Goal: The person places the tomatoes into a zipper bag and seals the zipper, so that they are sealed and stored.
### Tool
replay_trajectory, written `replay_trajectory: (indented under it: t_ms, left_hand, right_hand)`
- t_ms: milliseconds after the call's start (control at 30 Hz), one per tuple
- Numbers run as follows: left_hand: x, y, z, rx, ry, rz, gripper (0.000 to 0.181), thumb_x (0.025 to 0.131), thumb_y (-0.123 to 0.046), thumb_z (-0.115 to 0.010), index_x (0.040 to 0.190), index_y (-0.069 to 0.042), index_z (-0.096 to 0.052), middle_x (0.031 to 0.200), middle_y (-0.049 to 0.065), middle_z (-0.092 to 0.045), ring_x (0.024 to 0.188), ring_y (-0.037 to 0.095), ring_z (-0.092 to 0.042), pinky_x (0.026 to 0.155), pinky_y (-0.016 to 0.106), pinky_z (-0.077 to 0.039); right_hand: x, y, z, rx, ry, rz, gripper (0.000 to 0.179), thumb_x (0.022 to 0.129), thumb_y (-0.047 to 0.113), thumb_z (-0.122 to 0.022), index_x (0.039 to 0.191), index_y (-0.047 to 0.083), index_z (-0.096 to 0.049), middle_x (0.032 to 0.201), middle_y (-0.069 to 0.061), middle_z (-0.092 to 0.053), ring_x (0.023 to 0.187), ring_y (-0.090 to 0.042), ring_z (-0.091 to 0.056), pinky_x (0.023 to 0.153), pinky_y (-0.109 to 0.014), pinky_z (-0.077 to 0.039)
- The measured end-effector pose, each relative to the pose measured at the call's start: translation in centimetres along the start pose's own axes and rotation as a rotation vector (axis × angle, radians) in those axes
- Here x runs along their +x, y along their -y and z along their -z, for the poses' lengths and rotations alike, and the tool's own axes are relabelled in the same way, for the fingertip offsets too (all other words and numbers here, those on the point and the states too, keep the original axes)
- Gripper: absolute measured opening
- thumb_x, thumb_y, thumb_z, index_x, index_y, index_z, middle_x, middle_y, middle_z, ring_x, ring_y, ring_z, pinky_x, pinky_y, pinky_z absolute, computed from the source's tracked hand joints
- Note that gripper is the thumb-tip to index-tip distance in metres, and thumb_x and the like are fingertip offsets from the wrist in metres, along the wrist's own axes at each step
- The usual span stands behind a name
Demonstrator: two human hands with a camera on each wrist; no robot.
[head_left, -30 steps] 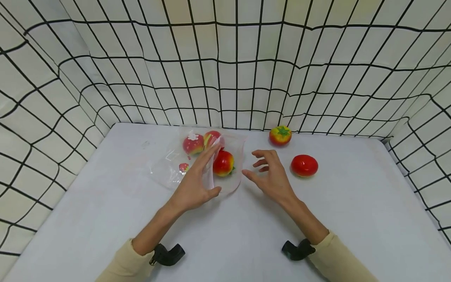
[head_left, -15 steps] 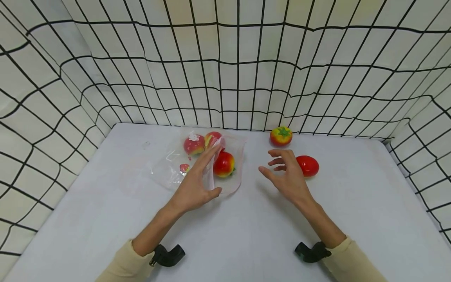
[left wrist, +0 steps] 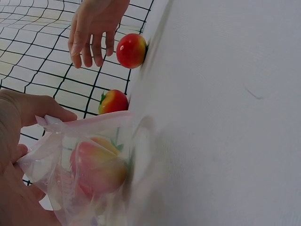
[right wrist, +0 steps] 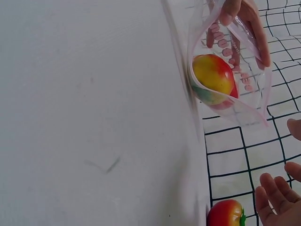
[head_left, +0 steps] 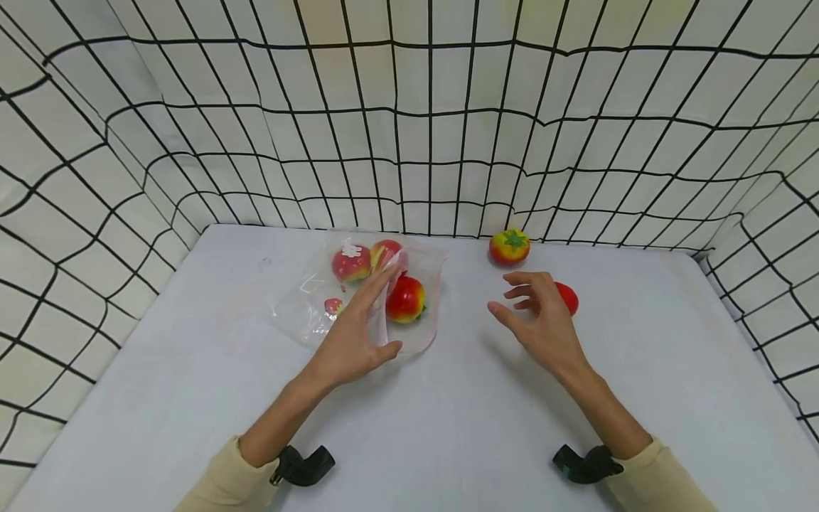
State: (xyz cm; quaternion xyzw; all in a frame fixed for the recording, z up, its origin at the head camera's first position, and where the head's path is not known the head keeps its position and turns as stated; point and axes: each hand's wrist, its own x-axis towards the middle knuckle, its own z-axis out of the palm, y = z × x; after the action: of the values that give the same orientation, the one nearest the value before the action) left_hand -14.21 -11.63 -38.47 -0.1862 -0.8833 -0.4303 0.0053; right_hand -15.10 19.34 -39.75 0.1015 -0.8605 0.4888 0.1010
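My left hand (head_left: 348, 341) holds the mouth of a clear plastic bag (head_left: 307, 302), thumb apart from the fingers. Inside the bag sit several red-and-yellow tomato-like fruits; one red-yellow fruit (head_left: 405, 299) with a green leafy top shows in the opening. Over the table to the right, my right hand (head_left: 544, 320) has its fingers loosely bent and grips nothing. It partly hides a shiny red fruit (head_left: 568, 298) in the head view. Behind it stands another red-yellow fruit (head_left: 509, 247) with a green top, also seen low in the right wrist view beside the right fingertips (right wrist: 266, 178).
A white table (head_left: 160, 370) lies under everything. Black wire mesh (head_left: 409, 110) in front of white sheeting rises along its back and sides. Black camera mounts sit on the left wrist (head_left: 303, 466) and right wrist (head_left: 585, 464).
My right hand has moved right, away from the bag, and now covers more of the red fruit. The left hand and the bag stay in place.
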Motion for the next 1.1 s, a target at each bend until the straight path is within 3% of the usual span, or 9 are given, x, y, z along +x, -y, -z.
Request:
replay_trajectory:
  t_ms: [233, 400, 767, 1100]
  left_hand:
    - [-0.1, 0.1, -0.1, -0.015, -0.001, -0.002, 0.113, 0.074, -0.009, -0.089, 0.165, -0.033, -0.026, 0.173, 0.0, -0.028, 0.16, 0.028, -0.027, 0.101, 0.056, -0.059]
    - [-0.2, 0.1, -0.2, -0.015, -0.003, -0.003, 0.112, 0.074, -0.009, -0.089, 0.165, -0.032, -0.027, 0.173, 0.001, -0.028, 0.159, 0.029, -0.028, 0.101, 0.056, -0.058]
    - [-0.3, 0.3, 0.0, 0.001, -0.001, 0.024, 0.114, 0.074, -0.01, -0.09, 0.165, -0.035, -0.025, 0.173, 0.002, -0.027, 0.159, 0.03, -0.028, 0.1, 0.056, -0.059]
    - [-0.2, 0.6, -0.1, -0.005, 0.001, 0.013, 0.112, 0.075, -0.01, -0.089, 0.165, -0.033, -0.026, 0.173, 0.002, -0.027, 0.16, 0.029, -0.028, 0.102, 0.056, -0.058]
  right_hand:
    - [-0.4, -0.3, 0.9, -0.037, -0.037, -0.016, 0.047, 0.093, 0.028, -0.08, 0.134, 0.015, -0.061, 0.128, 0.001, -0.059, 0.113, -0.027, -0.065, 0.097, -0.023, -0.057]
    - [-0.5, -0.8, 1.5, -0.086, -0.064, -0.003, 0.046, 0.093, 0.027, -0.079, 0.134, 0.014, -0.062, 0.126, -0.001, -0.06, 0.109, -0.019, -0.064, 0.096, -0.025, -0.058]
    - [-0.6, -1.2, 2.7, -0.108, -0.109, 0.017, 0.045, 0.094, 0.021, -0.078, 0.134, 0.01, -0.061, 0.126, -0.013, -0.06, 0.111, -0.026, -0.064, 0.086, -0.001, -0.048]
    - [-1.1, -2.1, 3.6, -0.113, -0.188, -0.012, 0.042, 0.094, 0.02, -0.077, 0.132, 0.009, -0.063, 0.126, -0.008, -0.061, 0.108, -0.023, -0.06, 0.086, -0.01, -0.05]
